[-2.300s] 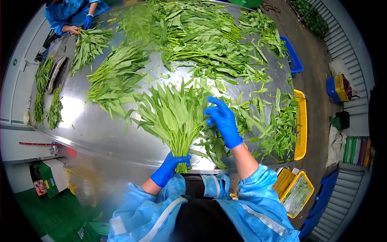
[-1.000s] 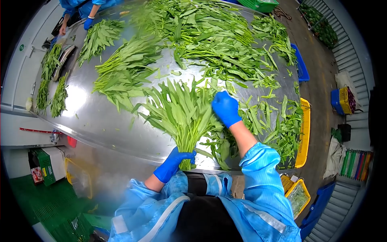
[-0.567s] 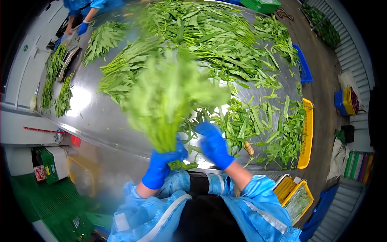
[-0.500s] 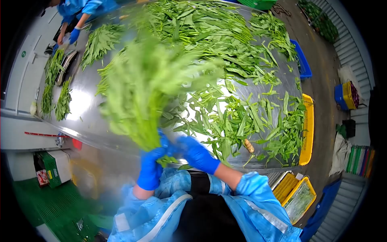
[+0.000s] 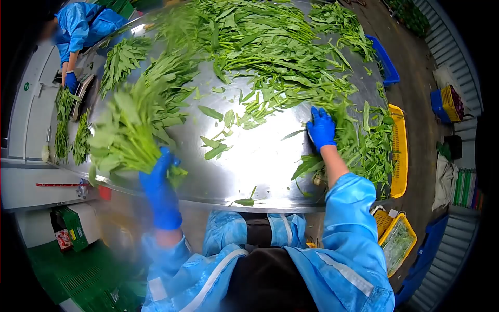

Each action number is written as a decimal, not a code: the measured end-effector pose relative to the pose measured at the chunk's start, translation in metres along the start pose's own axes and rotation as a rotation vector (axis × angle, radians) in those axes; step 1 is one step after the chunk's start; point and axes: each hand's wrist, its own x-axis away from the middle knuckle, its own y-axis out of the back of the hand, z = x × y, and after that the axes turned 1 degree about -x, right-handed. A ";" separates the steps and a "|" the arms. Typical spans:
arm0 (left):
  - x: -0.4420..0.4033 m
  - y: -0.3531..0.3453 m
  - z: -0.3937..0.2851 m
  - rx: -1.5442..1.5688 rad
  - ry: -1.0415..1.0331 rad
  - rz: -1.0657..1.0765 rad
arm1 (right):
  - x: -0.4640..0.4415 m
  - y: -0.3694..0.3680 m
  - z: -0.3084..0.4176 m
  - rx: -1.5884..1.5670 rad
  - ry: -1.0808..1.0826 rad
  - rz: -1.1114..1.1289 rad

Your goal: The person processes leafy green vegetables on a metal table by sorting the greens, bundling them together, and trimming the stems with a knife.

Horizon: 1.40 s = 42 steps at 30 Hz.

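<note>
My left hand (image 5: 160,190), in a blue glove, is closed round the stem ends of a leafy green bunch (image 5: 127,132) over the table's left front part. The bunch is slightly blurred and its leaves point up and left. My right hand (image 5: 322,128), also gloved, lies with fingers spread at the left edge of the loose greens (image 5: 369,156) on the right side of the metal table (image 5: 249,179). A large heap of greens (image 5: 265,39) covers the table's far middle.
At the upper left a co-worker (image 5: 78,31) in blue reaches to small bunches (image 5: 62,122) beside a scale-like device (image 5: 82,96). A yellow crate (image 5: 398,151) and a blue crate (image 5: 383,60) stand along the right edge. Another yellow crate (image 5: 397,244) is at the lower right.
My left hand has carried the bunch left. My right hand has moved from near the stems to the right, and loose greens now lie pushed rightward. The co-worker's hands have shifted down to the small bunches.
</note>
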 end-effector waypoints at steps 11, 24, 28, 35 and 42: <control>-0.037 0.045 0.158 -1.913 -1.035 0.618 | 0.067 0.034 0.020 -0.775 0.064 -0.204; -0.036 0.044 0.163 -2.022 -0.965 0.666 | 0.122 0.080 0.092 -0.646 0.441 -0.118; -0.039 0.037 0.132 -1.839 -0.849 0.779 | 0.129 0.080 0.184 -0.589 0.814 0.132; -0.069 0.027 0.050 -1.018 0.180 1.301 | 0.089 0.124 0.264 -0.140 1.026 0.287; -0.089 0.059 0.072 -0.590 0.420 1.512 | 0.079 0.109 0.304 -0.006 1.134 0.321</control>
